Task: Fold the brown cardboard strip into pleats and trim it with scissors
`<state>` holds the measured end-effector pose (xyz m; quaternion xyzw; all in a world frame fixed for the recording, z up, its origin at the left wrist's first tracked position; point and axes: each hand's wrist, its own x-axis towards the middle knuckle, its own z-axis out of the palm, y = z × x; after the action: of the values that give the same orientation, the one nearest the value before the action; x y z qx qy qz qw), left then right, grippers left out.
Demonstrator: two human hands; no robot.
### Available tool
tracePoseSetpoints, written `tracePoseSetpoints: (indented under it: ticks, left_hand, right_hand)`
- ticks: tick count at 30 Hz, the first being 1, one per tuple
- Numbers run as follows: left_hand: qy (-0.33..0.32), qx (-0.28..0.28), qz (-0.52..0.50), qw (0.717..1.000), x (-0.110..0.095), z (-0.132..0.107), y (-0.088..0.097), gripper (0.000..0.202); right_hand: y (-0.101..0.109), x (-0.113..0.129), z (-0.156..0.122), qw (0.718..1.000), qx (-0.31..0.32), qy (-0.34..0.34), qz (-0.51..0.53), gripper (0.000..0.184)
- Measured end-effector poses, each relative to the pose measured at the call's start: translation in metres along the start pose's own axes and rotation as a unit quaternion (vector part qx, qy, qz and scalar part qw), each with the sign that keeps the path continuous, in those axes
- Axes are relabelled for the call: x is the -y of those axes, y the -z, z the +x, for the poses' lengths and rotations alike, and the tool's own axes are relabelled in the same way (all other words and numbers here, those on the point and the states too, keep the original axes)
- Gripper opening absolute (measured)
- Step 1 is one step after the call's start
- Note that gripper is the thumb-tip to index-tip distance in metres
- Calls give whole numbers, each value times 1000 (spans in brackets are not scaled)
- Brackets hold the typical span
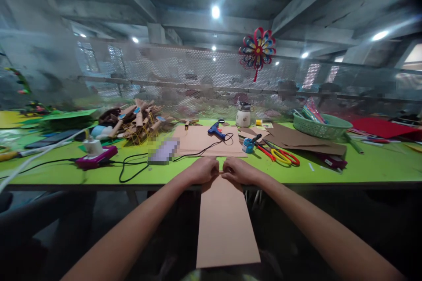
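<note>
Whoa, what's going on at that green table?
A person has both bare hands, left hand and right hand, close together at the near edge of the green table. They hold the far end of a brown paper sheet, and the rest reaches off the table toward the person. Past the hands, a blue glue gun lies on more brown sheets.

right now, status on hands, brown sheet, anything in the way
Left hand, right hand: closed on brown sheet, far end. Near end off the table. Blue glue gun ahead, not touching.
</note>
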<state>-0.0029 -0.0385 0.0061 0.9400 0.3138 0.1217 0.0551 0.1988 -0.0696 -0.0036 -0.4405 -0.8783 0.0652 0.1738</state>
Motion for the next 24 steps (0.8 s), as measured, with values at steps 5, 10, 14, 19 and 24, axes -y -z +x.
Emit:
tracePoseSetpoints:
  ticks: [5,10,14,19,24]
  left_hand:
    - [-9,-45,42,998,-4,-3,-9,11]
    - [-24,-67,41,997,-5,-8,-14,12]
    - [-32,-62,26,997,-5,-8,-13,11]
    - [-38,-45,15,998,-2,-6,-11,9]
    - [-44,-35,2,998,4,-5,-12,9]
  right_hand:
    - [-8,8,1,999,-26,8,-24,7]
    - [-15,6,-5,996,-48,27,-76,10]
    - [-19,5,-7,991,-54,29,-122,12]
    - [-19,3,-6,991,-41,32,-119,12]
    - [-18,-1,-9,995,-45,49,-79,4]
